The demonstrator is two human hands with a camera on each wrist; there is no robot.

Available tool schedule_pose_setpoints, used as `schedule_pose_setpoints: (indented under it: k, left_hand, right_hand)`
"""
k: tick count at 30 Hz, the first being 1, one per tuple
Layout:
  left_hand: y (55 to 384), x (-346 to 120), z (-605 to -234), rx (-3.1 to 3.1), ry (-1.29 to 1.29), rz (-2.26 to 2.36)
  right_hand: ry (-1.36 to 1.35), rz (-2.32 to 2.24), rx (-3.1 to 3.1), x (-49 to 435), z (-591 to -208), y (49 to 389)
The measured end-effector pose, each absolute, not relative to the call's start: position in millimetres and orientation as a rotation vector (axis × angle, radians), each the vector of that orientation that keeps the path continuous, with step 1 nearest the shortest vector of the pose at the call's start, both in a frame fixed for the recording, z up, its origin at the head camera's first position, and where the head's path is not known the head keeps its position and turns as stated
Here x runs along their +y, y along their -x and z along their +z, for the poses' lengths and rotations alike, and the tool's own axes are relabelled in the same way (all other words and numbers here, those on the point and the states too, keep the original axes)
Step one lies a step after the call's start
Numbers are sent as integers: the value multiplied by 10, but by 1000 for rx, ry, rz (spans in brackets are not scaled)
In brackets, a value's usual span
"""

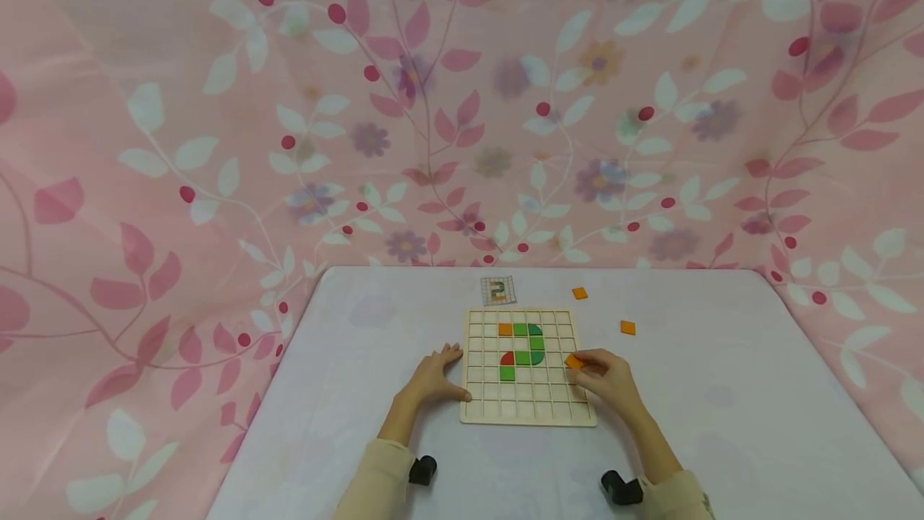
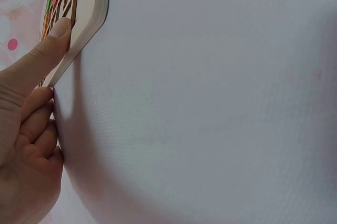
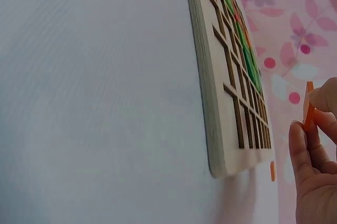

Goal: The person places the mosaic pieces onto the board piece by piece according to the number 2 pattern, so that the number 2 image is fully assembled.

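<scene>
A wooden grid board [image 1: 484,412] lies flat on the table, bearing several coloured tiles in a hooked line. Among them are an orange square [image 1: 505,329], green squares [image 1: 508,373], a red quarter-round [image 1: 508,359] and darker green rounded pieces. My left hand [image 1: 433,375] rests at the board's left edge, thumb on its rim and fingers spread along the side; in the left wrist view the other fingers bend loosely beside it. Over the board's right edge, my right hand [image 1: 606,379] pinches an orange square tile [image 3: 308,105] between thumb and fingertips, raised above the table in the right wrist view.
Behind the board lies a small pattern card [image 1: 498,290] showing a similar coloured figure. Two loose orange tiles, one [image 1: 580,293] behind the board and another [image 1: 628,327] to its right, lie on the white tablecloth [image 1: 722,416]. A pink floral curtain [image 1: 447,103] hangs behind the table.
</scene>
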State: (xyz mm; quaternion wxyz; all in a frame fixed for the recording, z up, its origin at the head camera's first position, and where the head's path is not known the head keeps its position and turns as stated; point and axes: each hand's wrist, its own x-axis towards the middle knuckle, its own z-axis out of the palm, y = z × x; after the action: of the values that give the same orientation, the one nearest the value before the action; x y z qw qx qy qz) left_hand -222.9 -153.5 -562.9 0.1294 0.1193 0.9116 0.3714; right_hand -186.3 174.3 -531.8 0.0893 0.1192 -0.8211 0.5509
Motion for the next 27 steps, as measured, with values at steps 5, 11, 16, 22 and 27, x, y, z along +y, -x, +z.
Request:
schedule_pose_setpoints:
  k: [5, 11, 16, 22, 27]
  left_hand:
    - [2235, -1539, -5631, 2655, -331, 1071]
    - [2235, -1540, -5630, 2647, -323, 1072]
    - [2239, -1552, -5637, 2653, -346, 1059]
    - [2242, -1552, -5635, 2648, -329, 1071]
    - [2237, -1553, -5640, 2643, -344, 1081]
  right_hand:
    - [-463, 1709, -2413, 1501, -5274, 1937]
    - [-740, 1643, -2326, 1202, -5552, 2167]
    - [-909, 1400, -2357, 991, -5747, 2294]
    - [-998, 1125, -2496, 847, -5783, 2314]
    - [-964, 1016, -2572, 827, -5827, 2260]
